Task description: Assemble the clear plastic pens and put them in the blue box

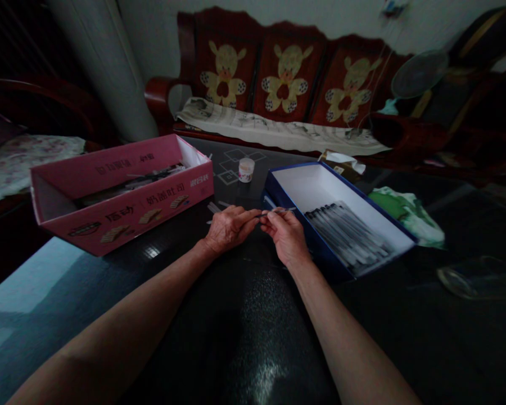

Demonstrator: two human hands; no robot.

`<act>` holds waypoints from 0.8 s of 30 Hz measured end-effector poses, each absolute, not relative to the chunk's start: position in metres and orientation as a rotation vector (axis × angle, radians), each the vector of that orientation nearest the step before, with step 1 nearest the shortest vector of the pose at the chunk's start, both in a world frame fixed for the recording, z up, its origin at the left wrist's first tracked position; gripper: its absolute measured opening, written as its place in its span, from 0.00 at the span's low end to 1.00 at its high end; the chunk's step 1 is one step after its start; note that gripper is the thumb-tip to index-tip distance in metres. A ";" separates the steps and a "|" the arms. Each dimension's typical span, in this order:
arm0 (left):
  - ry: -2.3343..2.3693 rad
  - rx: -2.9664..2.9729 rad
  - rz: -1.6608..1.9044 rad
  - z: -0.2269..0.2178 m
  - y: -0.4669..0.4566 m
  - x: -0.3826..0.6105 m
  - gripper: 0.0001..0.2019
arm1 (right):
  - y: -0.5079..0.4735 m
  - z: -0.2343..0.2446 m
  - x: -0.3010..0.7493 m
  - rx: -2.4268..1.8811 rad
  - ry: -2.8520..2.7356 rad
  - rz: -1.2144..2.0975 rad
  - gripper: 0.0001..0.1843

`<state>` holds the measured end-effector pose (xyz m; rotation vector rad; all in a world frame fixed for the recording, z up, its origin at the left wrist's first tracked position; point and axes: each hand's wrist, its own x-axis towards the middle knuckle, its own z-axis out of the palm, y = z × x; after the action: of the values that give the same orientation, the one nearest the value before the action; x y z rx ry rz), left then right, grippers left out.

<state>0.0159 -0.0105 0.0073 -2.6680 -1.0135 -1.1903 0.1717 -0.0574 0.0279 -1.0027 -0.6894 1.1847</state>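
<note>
Over the dark table, my left hand [233, 228] and my right hand [285, 233] meet, both with fingers pinched on a thin pen [287, 210]. Its pale end sticks out to the right past my right fingers; the rest is mostly hidden by the fingertips. A blue box [341, 253] with a white inside stands just right of my right hand, holding a row of several dark-capped clear pens [346, 233]. Beside my left hand lie a few clear thin tubes [213, 207]. Further left is a pink carton [152, 216] with more slender pieces inside.
A small white tub [246, 170] stands behind my hands. Right of the blue box lie a green-and-white plastic packet [407, 216] and a clear glass-like dish [468, 281]. A tissue pack [341, 164] sits behind the box. A wooden sofa [274, 84] stands beyond the table [244, 315].
</note>
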 end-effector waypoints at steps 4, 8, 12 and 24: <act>-1.081 -2.635 -1.159 0.006 -0.009 0.015 0.14 | -0.057 0.036 0.178 -1.055 -0.739 1.066 0.15; -1.099 -2.591 -1.145 0.007 -0.008 0.015 0.14 | -0.056 0.051 0.194 -1.033 -0.738 0.995 0.12; -0.970 -2.606 -1.187 0.011 -0.012 0.017 0.15 | -0.056 0.057 0.199 -1.021 -0.740 1.039 0.12; -1.097 -2.465 -1.265 0.000 -0.003 0.011 0.14 | -0.073 0.022 0.169 -1.808 -1.831 0.013 0.23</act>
<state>0.0110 -0.0028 -0.0005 -2.4652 -1.0975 -1.2650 0.1693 -0.0734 0.0215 -1.8081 -1.8311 0.0131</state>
